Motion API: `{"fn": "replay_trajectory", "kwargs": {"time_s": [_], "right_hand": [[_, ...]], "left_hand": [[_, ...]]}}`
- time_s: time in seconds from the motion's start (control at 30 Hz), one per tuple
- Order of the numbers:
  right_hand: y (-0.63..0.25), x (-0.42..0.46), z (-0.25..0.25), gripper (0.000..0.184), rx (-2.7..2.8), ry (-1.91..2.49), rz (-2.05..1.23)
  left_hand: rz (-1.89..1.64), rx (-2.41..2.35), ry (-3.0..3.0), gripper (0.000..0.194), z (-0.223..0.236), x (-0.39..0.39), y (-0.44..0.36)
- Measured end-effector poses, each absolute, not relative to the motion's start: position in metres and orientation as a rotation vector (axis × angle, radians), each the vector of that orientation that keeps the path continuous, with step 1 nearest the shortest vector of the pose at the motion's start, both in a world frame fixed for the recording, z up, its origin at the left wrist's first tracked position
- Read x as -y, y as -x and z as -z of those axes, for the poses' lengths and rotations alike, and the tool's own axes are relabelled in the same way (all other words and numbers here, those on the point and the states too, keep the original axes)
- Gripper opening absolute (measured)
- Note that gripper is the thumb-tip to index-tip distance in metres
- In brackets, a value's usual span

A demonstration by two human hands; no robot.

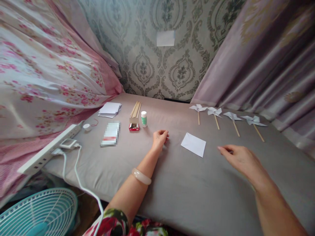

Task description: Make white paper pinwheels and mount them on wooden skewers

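A white paper rectangle [193, 144] with crease lines lies flat on the grey-covered surface between my two hands. My left hand [160, 139], with a pale bangle [141, 176] on its wrist, is to the left of the paper, apart from it. Its fingers are curled closed, and nothing shows in them. To the right of the paper, my right hand [240, 158] hovers with thumb and fingers drawn together, and nothing shows between the tips. Beyond my left hand stands a green and white glue stick [144, 119]. A small red box [134, 127] with its contents hidden sits beside it.
Several paper pinwheels [214, 112] on sticks lie at the back right. Wooden sticks [136, 109], a paper stack [109, 109], a blurred packet [110, 133] and a white cap [86, 127] are at left. A power strip [41, 156] with cables borders the left edge, above a fan [39, 213].
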State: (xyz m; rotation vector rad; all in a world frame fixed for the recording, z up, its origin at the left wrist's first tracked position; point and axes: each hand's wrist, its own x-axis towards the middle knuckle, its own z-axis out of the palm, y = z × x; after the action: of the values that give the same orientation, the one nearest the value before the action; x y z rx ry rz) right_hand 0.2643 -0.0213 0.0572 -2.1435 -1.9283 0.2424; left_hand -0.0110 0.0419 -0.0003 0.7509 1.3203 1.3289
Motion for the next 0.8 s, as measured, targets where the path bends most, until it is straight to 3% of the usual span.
{"fn": "replay_trajectory", "kwargs": {"time_s": [0.37,0.63,0.8], "right_hand": [[-0.078,-0.086,-0.043,0.019,2.032,1.342,-0.823],[-0.009,-0.136,-0.016,0.052,1.993,1.227,-0.999],[0.007,-0.148,-0.009,0.056,2.058,1.198,-1.047]], "left_hand": [[-1.329,-1.276,-0.643,0.026,0.003,-0.045,0.014],[-1.345,-1.277,-0.589,0.022,0.006,-0.050,0.014],[-1.347,-1.262,-0.582,0.019,0.005,-0.047,0.014]]}}
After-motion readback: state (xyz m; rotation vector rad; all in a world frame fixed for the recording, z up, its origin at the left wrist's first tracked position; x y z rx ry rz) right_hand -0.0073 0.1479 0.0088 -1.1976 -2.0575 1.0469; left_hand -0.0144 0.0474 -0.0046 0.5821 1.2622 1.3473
